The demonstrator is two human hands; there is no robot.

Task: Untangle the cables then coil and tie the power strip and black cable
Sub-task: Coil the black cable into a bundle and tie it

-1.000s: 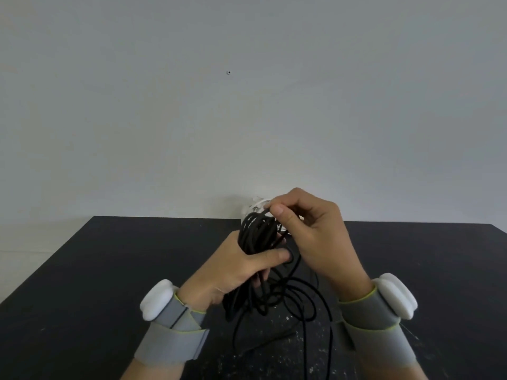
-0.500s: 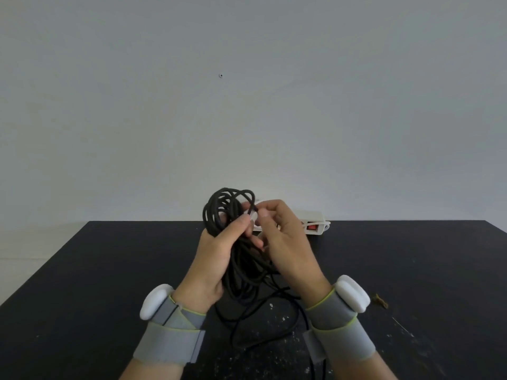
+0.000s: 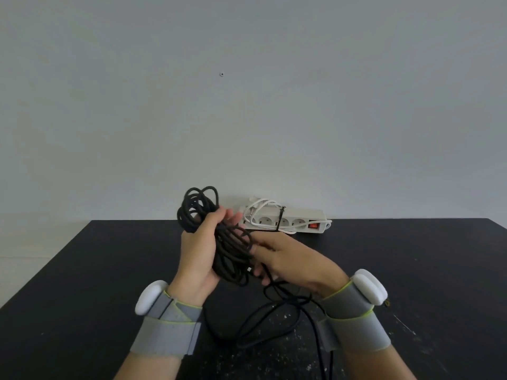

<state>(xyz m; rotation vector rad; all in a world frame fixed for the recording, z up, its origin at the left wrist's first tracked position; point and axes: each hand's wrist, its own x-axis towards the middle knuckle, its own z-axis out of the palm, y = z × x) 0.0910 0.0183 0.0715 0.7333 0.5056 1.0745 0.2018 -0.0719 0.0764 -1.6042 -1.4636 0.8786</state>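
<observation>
A bundle of black cable [image 3: 223, 244] stands upright above the black table [image 3: 82, 270], looped several times, its top loops rising past my fingers. My left hand [image 3: 199, 255] is wrapped around the bundle's middle. My right hand [image 3: 288, 261] lies to its right, fingers against the lower loops and closed on a strand. Loose black cable trails from the bundle down onto the table between my wrists and off the near edge. The white power strip [image 3: 290, 219] lies at the table's far edge, its white cord coiled on top and bound with a dark tie.
A grey wall rises directly behind the table's far edge. Both wrists wear grey straps with white pods. A small brown object [image 3: 387, 302] lies on the table beside my right wrist. White specks mark the near tabletop.
My right hand has dropped from the top of the bundle to its lower right side. The bundle's top loops and the power strip behind it have come into view.
</observation>
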